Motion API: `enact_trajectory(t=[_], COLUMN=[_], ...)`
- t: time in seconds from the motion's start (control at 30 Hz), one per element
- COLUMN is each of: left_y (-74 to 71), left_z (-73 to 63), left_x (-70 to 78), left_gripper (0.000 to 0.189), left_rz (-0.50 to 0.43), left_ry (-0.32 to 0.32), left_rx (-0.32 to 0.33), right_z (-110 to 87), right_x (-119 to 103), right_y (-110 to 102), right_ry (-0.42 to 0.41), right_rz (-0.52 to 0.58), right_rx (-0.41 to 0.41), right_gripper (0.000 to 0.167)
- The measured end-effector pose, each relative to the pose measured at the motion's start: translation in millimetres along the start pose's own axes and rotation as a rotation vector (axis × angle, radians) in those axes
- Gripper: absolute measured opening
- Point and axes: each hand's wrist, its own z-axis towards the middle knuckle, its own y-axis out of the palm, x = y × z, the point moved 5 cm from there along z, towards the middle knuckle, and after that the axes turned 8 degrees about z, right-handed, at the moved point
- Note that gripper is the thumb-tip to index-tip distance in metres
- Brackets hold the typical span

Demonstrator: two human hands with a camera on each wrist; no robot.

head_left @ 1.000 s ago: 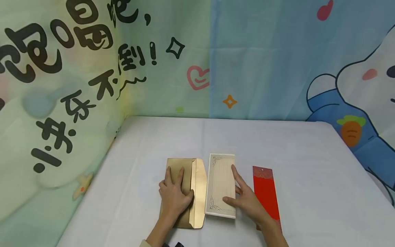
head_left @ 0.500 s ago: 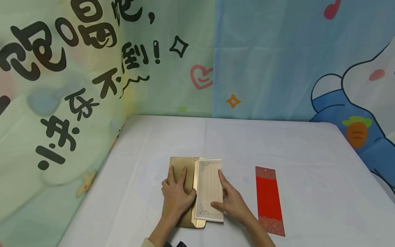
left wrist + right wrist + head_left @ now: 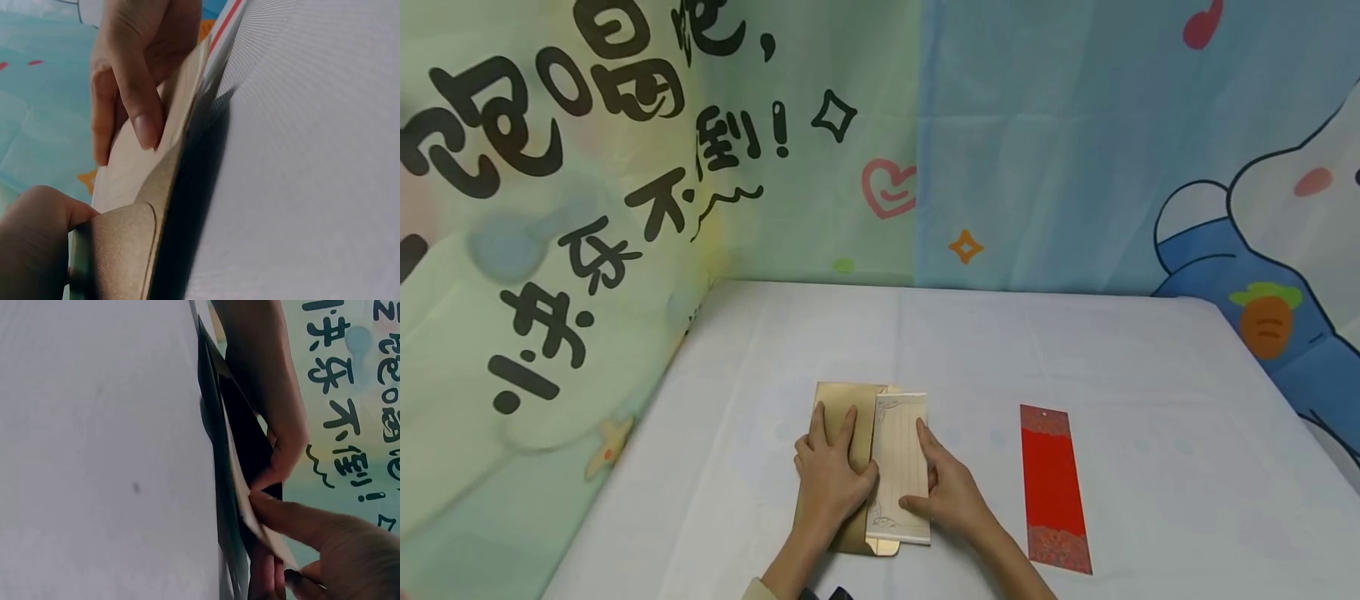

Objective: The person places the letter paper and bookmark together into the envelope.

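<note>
A gold envelope (image 3: pixel 863 400) lies on the table with its opening toward the right. My left hand (image 3: pixel 831 483) rests on it, fingers spread, the thumb at the opening's edge. A cream lined card (image 3: pixel 901 462) with corner scrolls lies over the envelope's flap. My right hand (image 3: pixel 951 493) pinches the card by its right side, thumb on top and other fingers partly hidden. In the left wrist view, the card (image 3: pixel 125 169) meets the envelope (image 3: pixel 125 244), whose edge seems to overlap it; how deep it sits inside cannot be seen.
A red paper strip (image 3: pixel 1054 487) with patterned ends and a small hole lies to the right on the white tablecloth (image 3: pixel 970 350). Printed cloth backdrops (image 3: pixel 1037 150) stand along the left and far sides. Dark objects (image 3: pixel 838 594) poke in at the bottom edge.
My right hand has moved the card leftward from beside the envelope onto its flap and against its opening. The left hand stays on the envelope. The red strip has come out from behind the right arm.
</note>
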Motion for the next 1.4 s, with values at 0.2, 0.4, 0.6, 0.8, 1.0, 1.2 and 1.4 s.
enact_trajectory(t=[0.2,0.4,0.6,0.8,1.0,1.2,1.4], left_y=[1.3,2.2,4.0,4.9,2.4,3.5,4.6], left_z=[-0.7,-0.6,-2.4,-3.5,-2.5,-2.5,-2.8], left_x=[1.4,1.4,3.2,3.1,2.0,1.4,2.5], left_gripper=[0.075,0.075,0.074,0.074,0.074,0.075,0.075], left_rz=[-0.005,0.016,0.014,0.026,0.041,0.043,0.033], left_ry=[0.025,0.023,0.041,0.048,0.053,0.045,0.051], left_rx=[0.017,0.006,0.002,0.014,0.025,0.001,0.000], right_z=[0.2,2.0,3.9,3.2,3.6,6.4,9.8], right_x=[-1.3,-5.2,-5.7,-6.3,-3.8,-2.0,-6.6], right_y=[4.7,7.7,12.7,11.9,1.7,0.2,7.9], right_ry=[-0.073,-0.159,-0.207,-0.202,-0.160,-0.165,-0.256], right_rz=[-0.301,-0.501,-0.539,-0.568,-0.480,-0.471,-0.496], right_rx=[0.065,0.131,0.119,0.069,-0.081,-0.149,-0.129], right_gripper=[0.107,0.108,0.106,0.104,0.104,0.108,0.107])
